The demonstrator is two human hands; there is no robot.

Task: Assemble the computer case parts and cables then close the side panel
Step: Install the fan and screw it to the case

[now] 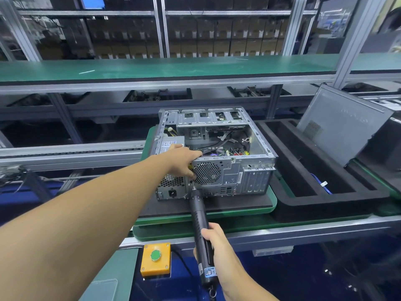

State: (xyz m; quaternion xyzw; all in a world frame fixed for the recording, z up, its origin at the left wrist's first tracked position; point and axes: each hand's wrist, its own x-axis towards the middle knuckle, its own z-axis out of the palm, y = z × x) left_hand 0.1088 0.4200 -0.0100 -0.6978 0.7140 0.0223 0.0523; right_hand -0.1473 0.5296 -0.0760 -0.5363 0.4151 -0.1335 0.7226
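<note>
An open grey computer case (pixel 236 170) lies on its side on a dark pad, its rear panel facing me and cables visible inside. My left hand (pixel 184 159) grips the top rear edge of the case above the power supply (pixel 171 183), fingers over the rim and thumb down on the rear panel. My right hand (pixel 214 244) holds a black electric screwdriver (pixel 199 222). Its tip touches the rear panel between the power supply and the round fan grille (pixel 207 173). A grey side panel (pixel 342 124) leans upright at the right.
The case's pad sits on a green pallet (pixel 274 203) on the conveyor. A black foam tray (pixel 308 181) with long slots stands to the right. A yellow box with a green button (pixel 155 258) is at the front edge. A green shelf (pixel 173 68) runs above.
</note>
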